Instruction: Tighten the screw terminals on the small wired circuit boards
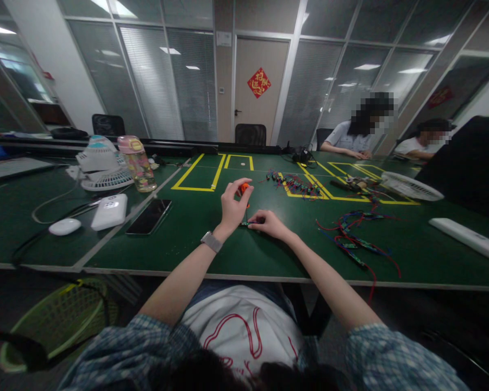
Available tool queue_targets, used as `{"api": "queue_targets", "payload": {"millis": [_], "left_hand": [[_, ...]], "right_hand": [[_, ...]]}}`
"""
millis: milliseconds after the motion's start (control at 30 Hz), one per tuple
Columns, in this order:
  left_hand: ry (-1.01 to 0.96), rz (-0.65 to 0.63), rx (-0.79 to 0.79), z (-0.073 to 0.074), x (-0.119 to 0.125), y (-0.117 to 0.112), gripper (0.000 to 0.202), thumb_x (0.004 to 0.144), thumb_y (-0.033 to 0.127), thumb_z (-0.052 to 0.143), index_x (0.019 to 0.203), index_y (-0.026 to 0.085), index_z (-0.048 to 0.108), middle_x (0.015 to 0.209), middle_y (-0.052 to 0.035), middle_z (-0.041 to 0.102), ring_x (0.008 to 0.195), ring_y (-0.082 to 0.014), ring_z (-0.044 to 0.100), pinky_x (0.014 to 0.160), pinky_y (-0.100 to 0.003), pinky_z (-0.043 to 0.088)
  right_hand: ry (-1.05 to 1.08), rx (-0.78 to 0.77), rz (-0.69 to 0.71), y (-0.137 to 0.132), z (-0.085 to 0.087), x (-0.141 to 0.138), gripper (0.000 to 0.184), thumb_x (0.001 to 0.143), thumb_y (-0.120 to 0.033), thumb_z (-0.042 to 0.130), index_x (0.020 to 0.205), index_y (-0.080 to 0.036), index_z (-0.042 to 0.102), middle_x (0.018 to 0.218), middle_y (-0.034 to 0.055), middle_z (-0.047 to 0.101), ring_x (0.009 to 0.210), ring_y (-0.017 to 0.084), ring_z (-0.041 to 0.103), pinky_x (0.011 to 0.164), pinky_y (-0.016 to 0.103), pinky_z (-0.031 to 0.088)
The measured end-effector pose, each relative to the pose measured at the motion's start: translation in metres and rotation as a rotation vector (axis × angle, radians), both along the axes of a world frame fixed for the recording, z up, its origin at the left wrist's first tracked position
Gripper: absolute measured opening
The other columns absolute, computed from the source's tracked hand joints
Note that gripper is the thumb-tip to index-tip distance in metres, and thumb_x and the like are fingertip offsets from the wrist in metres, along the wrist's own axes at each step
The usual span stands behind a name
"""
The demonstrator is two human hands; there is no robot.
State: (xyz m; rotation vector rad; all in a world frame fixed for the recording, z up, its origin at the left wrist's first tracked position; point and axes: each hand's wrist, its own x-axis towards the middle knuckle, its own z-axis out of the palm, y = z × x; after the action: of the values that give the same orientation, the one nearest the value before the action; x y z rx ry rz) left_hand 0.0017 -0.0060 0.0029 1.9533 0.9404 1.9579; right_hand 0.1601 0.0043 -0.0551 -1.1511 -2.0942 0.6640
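My left hand (233,203) is closed on the orange and black handle of a small screwdriver (245,188). Its thin shaft points down, with the tip at a small green circuit board (245,224) on the table. Low on the tabletop, my right hand (268,224) pinches the board's right end, where dark wires show between the fingers. Most of the board is too small or covered to make out. To the right lies a loose bunch of similar boards with red and blue wires (350,233). Another heap of wired boards (297,185) sits farther back.
On the left are a phone (150,217), a white power bank (110,210), a white mouse-like case (65,227), a bottle (138,165) and a white fan (101,168). Yellow tape marks the green table (204,250). Two people sit at the far right.
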Motion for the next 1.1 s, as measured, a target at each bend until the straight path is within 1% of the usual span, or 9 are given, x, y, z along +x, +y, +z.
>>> {"api": "queue_targets", "payload": {"millis": [200, 367, 467, 600, 700, 767, 933, 1033, 1100], "left_hand": [[-0.023, -0.027, -0.009, 0.0020, -0.0002, -0.0004, 0.022, 0.096, 0.032, 0.042, 0.109, 0.022, 0.058, 0.097, -0.0053, 0.064, 0.085, -0.0146, 0.060, 0.076, -0.028, 0.048], [-0.071, -0.034, -0.018, 0.0012, -0.0004, 0.0015, 0.025, 0.098, 0.030, 0.036, 0.109, 0.024, 0.058, 0.099, -0.0054, 0.057, 0.077, -0.0122, 0.058, 0.072, -0.027, 0.049], [-0.080, -0.029, -0.024, 0.0008, -0.0007, 0.0024, 0.027, 0.099, 0.029, 0.034, 0.109, 0.024, 0.058, 0.100, -0.0053, 0.056, 0.078, -0.0126, 0.058, 0.073, -0.028, 0.049], [-0.052, 0.062, 0.012, 0.0025, -0.0012, 0.0008, 0.019, 0.095, 0.032, 0.046, 0.101, 0.024, 0.063, 0.097, -0.0052, 0.054, 0.085, -0.0151, 0.055, 0.074, -0.028, 0.048], [-0.043, 0.095, 0.024, 0.0040, -0.0010, -0.0008, 0.014, 0.090, 0.034, 0.056, 0.096, 0.024, 0.064, 0.090, -0.0035, 0.052, 0.079, -0.0143, 0.053, 0.070, -0.027, 0.046], [-0.040, 0.096, 0.035, 0.0045, -0.0008, -0.0013, 0.015, 0.091, 0.034, 0.055, 0.096, 0.023, 0.064, 0.090, -0.0032, 0.053, 0.079, -0.0140, 0.053, 0.071, -0.027, 0.046], [-0.056, 0.040, 0.052, 0.0022, -0.0004, 0.0008, 0.022, 0.097, 0.031, 0.043, 0.108, 0.023, 0.060, 0.097, -0.0044, 0.060, 0.086, -0.0147, 0.056, 0.079, -0.029, 0.046], [-0.107, -0.037, 0.019, -0.0010, -0.0003, 0.0030, 0.028, 0.099, 0.031, 0.035, 0.114, 0.022, 0.057, 0.094, -0.0041, 0.062, 0.080, -0.0132, 0.058, 0.076, -0.028, 0.047], [-0.122, -0.066, 0.002, -0.0019, -0.0006, 0.0036, 0.030, 0.100, 0.031, 0.033, 0.113, 0.022, 0.058, 0.093, -0.0043, 0.063, 0.080, -0.0129, 0.060, 0.075, -0.028, 0.047]], "right_hand": [[0.003, -0.007, 0.008, 0.0001, -0.0004, 0.0002, 0.018, 0.072, -0.026, 0.073, 0.086, -0.015, 0.075, 0.071, 0.0024, 0.063, 0.063, 0.012, 0.053, 0.060, 0.025, 0.041], [0.005, 0.002, 0.002, -0.0002, -0.0003, 0.0001, 0.017, 0.072, -0.026, 0.073, 0.085, -0.015, 0.075, 0.071, 0.0024, 0.063, 0.062, 0.012, 0.053, 0.060, 0.025, 0.041], [0.006, 0.002, 0.001, 0.0002, -0.0008, 0.0000, 0.017, 0.072, -0.025, 0.073, 0.085, -0.015, 0.075, 0.071, 0.0023, 0.063, 0.062, 0.012, 0.053, 0.059, 0.024, 0.041], [0.006, -0.018, 0.000, -0.0004, -0.0003, -0.0001, 0.018, 0.072, -0.025, 0.073, 0.086, -0.014, 0.075, 0.071, 0.0021, 0.062, 0.061, 0.011, 0.052, 0.058, 0.023, 0.040], [0.003, -0.013, -0.004, -0.0009, 0.0004, -0.0001, 0.017, 0.072, -0.025, 0.073, 0.085, -0.014, 0.075, 0.071, 0.0023, 0.062, 0.061, 0.011, 0.052, 0.058, 0.024, 0.040], [0.004, -0.005, -0.005, -0.0008, 0.0003, -0.0001, 0.017, 0.071, -0.025, 0.074, 0.084, -0.014, 0.075, 0.071, 0.0025, 0.062, 0.062, 0.012, 0.053, 0.058, 0.024, 0.040], [0.009, -0.014, -0.006, 0.0002, -0.0011, 0.0000, 0.018, 0.072, -0.025, 0.073, 0.086, -0.014, 0.074, 0.071, 0.0023, 0.063, 0.060, 0.011, 0.053, 0.058, 0.024, 0.041], [0.014, -0.032, -0.002, 0.0002, -0.0019, -0.0001, 0.018, 0.072, -0.025, 0.073, 0.087, -0.014, 0.074, 0.069, 0.0017, 0.063, 0.058, 0.011, 0.053, 0.058, 0.024, 0.041], [0.023, -0.037, 0.004, 0.0002, -0.0023, 0.0000, 0.018, 0.072, -0.025, 0.073, 0.087, -0.013, 0.074, 0.067, 0.0015, 0.063, 0.058, 0.011, 0.054, 0.058, 0.024, 0.041]]}}
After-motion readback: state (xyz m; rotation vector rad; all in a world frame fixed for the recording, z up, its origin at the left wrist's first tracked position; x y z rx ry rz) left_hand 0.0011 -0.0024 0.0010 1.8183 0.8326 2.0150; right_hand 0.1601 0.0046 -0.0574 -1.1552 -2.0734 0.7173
